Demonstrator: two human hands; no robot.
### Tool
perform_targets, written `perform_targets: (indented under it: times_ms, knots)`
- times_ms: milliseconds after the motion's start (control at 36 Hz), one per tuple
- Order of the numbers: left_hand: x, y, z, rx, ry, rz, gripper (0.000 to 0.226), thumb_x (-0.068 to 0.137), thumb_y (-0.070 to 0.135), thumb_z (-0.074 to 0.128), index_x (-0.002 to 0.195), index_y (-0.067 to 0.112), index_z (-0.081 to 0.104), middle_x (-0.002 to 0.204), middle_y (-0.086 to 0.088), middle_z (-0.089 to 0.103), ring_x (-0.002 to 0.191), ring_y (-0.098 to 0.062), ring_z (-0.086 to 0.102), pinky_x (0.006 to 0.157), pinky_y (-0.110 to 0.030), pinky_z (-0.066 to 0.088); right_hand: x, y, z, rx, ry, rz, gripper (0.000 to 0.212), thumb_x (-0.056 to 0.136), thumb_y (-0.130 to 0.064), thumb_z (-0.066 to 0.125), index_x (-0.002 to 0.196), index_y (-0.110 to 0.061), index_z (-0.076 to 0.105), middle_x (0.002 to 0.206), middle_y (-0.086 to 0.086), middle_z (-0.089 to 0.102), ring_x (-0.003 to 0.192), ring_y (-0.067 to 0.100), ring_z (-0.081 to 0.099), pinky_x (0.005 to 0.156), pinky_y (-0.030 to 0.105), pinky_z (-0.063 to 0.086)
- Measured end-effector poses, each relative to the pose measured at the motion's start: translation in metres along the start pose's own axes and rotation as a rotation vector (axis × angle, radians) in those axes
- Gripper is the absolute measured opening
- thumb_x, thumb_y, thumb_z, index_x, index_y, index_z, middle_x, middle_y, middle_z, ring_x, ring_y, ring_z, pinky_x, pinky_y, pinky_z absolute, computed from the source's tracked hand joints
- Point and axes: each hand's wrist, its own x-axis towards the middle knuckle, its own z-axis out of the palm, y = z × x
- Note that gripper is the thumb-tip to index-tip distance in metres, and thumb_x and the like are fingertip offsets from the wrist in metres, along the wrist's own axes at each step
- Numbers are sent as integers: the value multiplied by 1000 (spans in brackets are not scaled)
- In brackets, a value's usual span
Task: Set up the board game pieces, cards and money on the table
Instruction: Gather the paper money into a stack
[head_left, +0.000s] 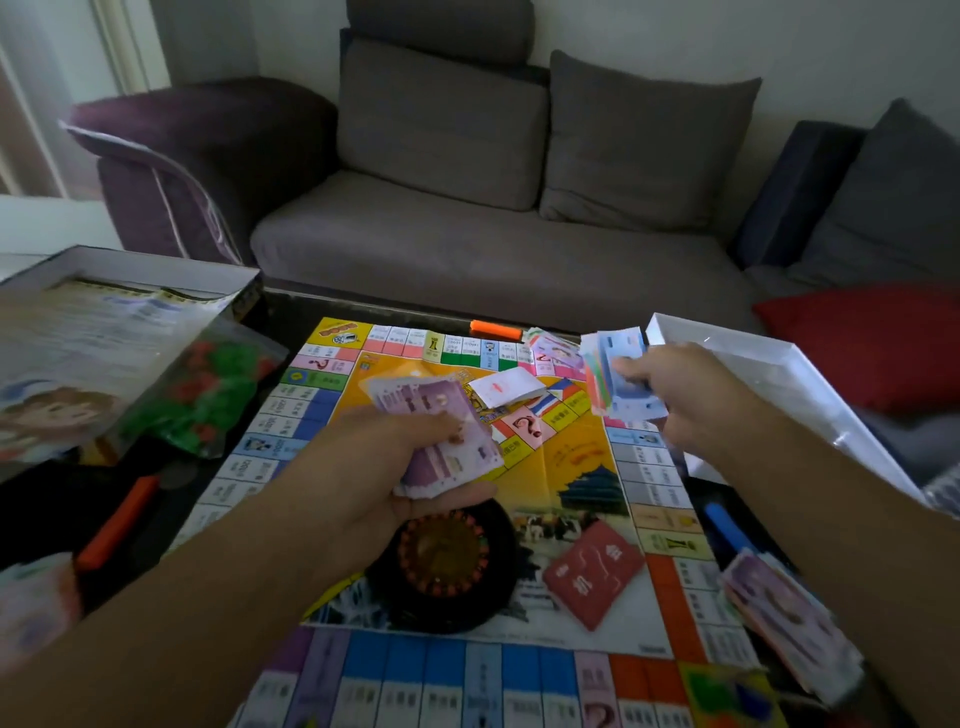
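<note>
A colourful paper game board (571, 467) lies flat on the dark table. My left hand (395, 467) holds a thick stack of purple play money (441, 436) above the board's middle. My right hand (675, 395) grips a fanned bundle of blue and mixed notes (618, 379) over the board's far right corner. On the board sit a black roulette wheel (447, 561), a red card deck (595, 571) and a white card deck (506, 387). More notes (550, 348) lie at the far edge, and a purple pile (784, 618) lies at the near right.
An open game box (130, 291) with a leaflet and a bag of red and green houses (208, 395) stands at the left. A white box lid (779, 374) leans at the right. Orange markers (496, 330) (117, 519) and a blue marker (727, 530) lie near the board's edges. A grey sofa (467, 234) is behind.
</note>
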Motion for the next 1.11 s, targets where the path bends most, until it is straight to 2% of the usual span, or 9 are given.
perform_targets:
  times_ms: [167,333,556,694,750,806,861,1000,1111]
  knots:
    - [-35,-4,9,33,-23,74,22,91,7,74,112,11,71,92,-11,81,84,-31,79,68,-51,66,-131,3,-4,156,-446,-87,31,96,-14,62,125,-7,70,116,19,76,107,39,74,97,54,57]
    - [-75,-5,-1,56,-24,38,27,92,14,74,118,10,73,99,-11,81,86,-25,80,63,-39,66,-201,22,33,59,-499,-116,24,101,-15,62,121,-16,76,109,13,79,90,30,78,66,34,59]
    - [-117,17,-78,148,90,-59,22,98,26,71,112,9,75,109,-11,79,93,-27,79,67,-39,65,-236,18,91,8,-418,-68,12,101,-15,68,100,-25,75,96,-8,78,96,28,73,88,57,60]
    - [-140,45,-150,90,333,-31,21,105,19,61,117,2,64,102,-17,73,98,-31,73,66,-46,63,-250,11,152,-141,-551,83,5,101,-16,71,104,-20,73,132,10,65,114,40,64,106,64,49]
    - [-153,52,-171,34,388,-22,16,106,13,55,114,1,61,106,-20,69,102,-34,69,73,-50,59,-256,10,183,-171,-583,133,27,97,-18,75,121,-10,67,142,9,58,122,39,60,106,58,48]
    - [-164,57,-186,-4,424,-7,11,106,9,52,107,1,60,108,-22,66,104,-35,66,78,-52,56,-263,10,213,-244,-623,114,14,97,-16,75,97,-8,63,111,12,57,96,35,58,86,45,44]
    - [-169,61,-196,-21,451,20,13,106,9,50,102,1,58,107,-22,64,103,-35,65,84,-54,55,-264,12,240,-353,-613,92,39,98,-14,72,71,-13,43,81,9,45,69,27,46,72,42,35]
    - [-169,68,-202,-23,491,64,18,110,7,45,96,2,54,104,-22,63,121,-39,62,99,-57,52,-270,12,277,-480,-592,82,21,100,-18,69,100,-5,53,84,7,47,69,20,47,56,35,33]
    - [-158,69,-199,-15,437,107,26,109,1,43,134,0,50,113,-25,65,115,-39,65,91,-56,56,-268,14,269,-508,-543,64,42,100,-12,64,70,-13,35,69,5,30,57,20,29,57,35,23]
